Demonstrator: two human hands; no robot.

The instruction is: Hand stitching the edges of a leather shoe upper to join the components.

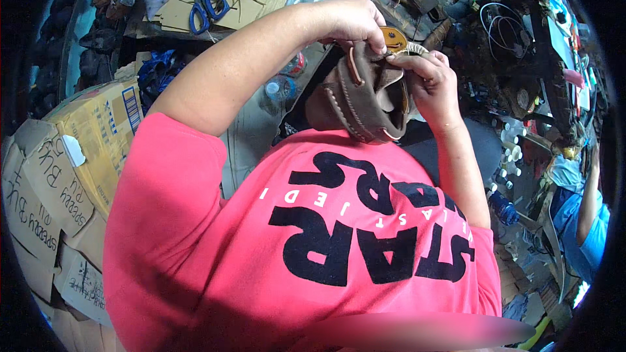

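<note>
A brown leather shoe point(362, 101) with pale stitching along its side rests against the front of my pink shirt, its opening turned up. At its upper edge my left hand point(358, 21) is closed, fingertips pinching the leather. My right hand point(432, 81) grips the right side of that edge, its index finger pointing toward the left fingertips. A tan leather piece point(393, 39) with small dark marks shows just beyond the fingers. Beside the right fingers is a pale wrapped band point(415, 49); whether it is thread or a finger wrap I cannot make out. Any small tool between the fingertips is hidden.
Blue-handled scissors point(207, 5) lie on cardboard point(257, 0) at the far left. Cardboard boxes point(98, 137) stand on the left. A clear plastic bottle point(280, 88) is beyond my left arm. White bottles point(512, 150) and a person in blue point(580, 221) are on the right.
</note>
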